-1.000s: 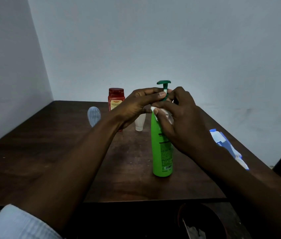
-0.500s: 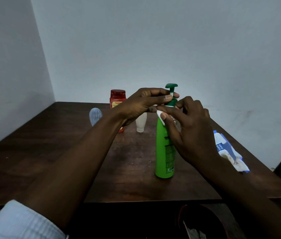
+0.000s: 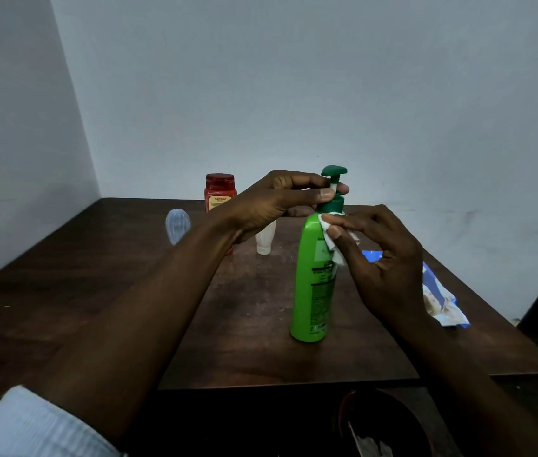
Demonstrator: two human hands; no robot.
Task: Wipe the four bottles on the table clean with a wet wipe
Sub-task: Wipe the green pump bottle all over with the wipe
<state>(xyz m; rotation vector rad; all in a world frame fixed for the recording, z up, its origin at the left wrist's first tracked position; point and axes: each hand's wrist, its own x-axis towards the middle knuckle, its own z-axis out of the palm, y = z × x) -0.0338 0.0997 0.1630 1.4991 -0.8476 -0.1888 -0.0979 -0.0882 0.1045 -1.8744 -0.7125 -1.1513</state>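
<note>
A person's left hand [image 3: 274, 202] pinches the stem of a tall green plastic pump bottle [image 3: 313, 285] just under its dark green pump head [image 3: 334, 171], with the thumb in front and the fingers curled behind. The right hand [image 3: 383, 258] pinches a crumpled white wet wipe [image 3: 331, 240] between thumb and fingers and presses it against the bottle's shoulder, just below the collar. The bottle stands upright on a dark brown wooden table [image 3: 96, 291], right of centre and nearer the front edge than the other containers.

Three more stand toward the far wall. A red plastic jar with a red lid [image 3: 219, 196] is partly hidden by the left wrist. A small white tube [image 3: 265, 240], just right of the jar, has its upper part behind the left hand. A small clear ribbed bottle [image 3: 177, 224] stands apart to the left.

A blue-and-white wipes packet [image 3: 442, 298] lies on the table's right side, partly covered by the right hand. A white ribbed sleeve [image 3: 30, 427] shows at the bottom left. Below the table's front edge sits a dark round bin [image 3: 346, 407] holding pale crumpled scraps.
</note>
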